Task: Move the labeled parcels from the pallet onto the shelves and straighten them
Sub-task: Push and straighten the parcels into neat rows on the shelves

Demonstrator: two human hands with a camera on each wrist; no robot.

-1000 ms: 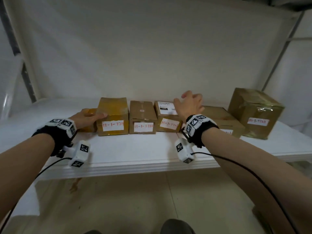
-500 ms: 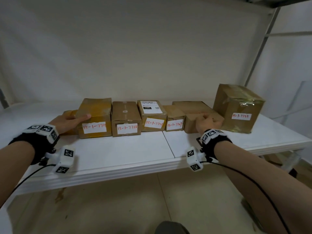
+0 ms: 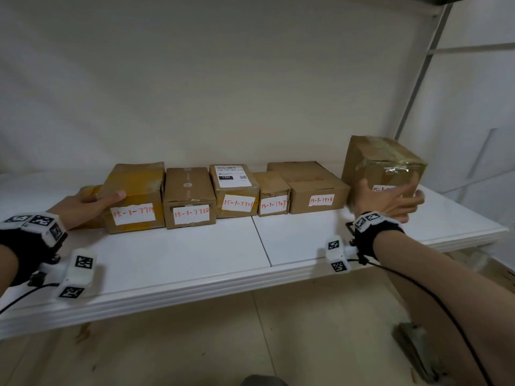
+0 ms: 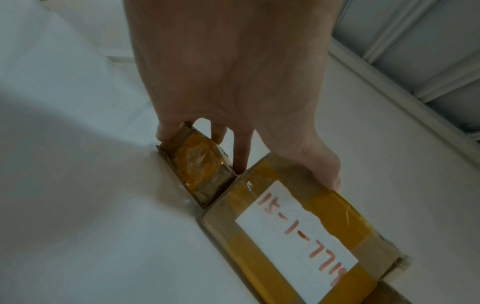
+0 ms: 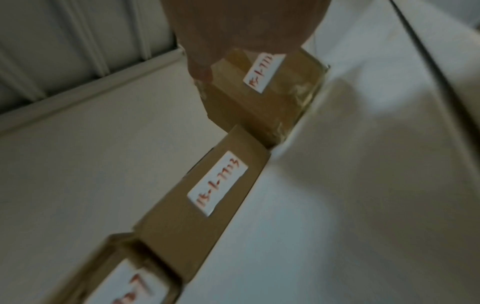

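Parcels [image 3: 237,190]: lined along the shelf [image 3: 195,254].
Left hand [image 3: 83,203]: grip held round the yellow-taped parcel [image 3: 133,196].
Right hand [image 3: 390,200]: fingers spread, apparently pressed against the tall parcel [image 3: 384,162].

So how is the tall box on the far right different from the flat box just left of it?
The tall box stands higher than the flat box, which is low and wide. The tall box is wrapped in shiny clear tape; the flat box is plain cardboard. The right hand covers part of the tall box's label; the flat box's label is fully visible. Both are brown cardboard with white labels in red writing.
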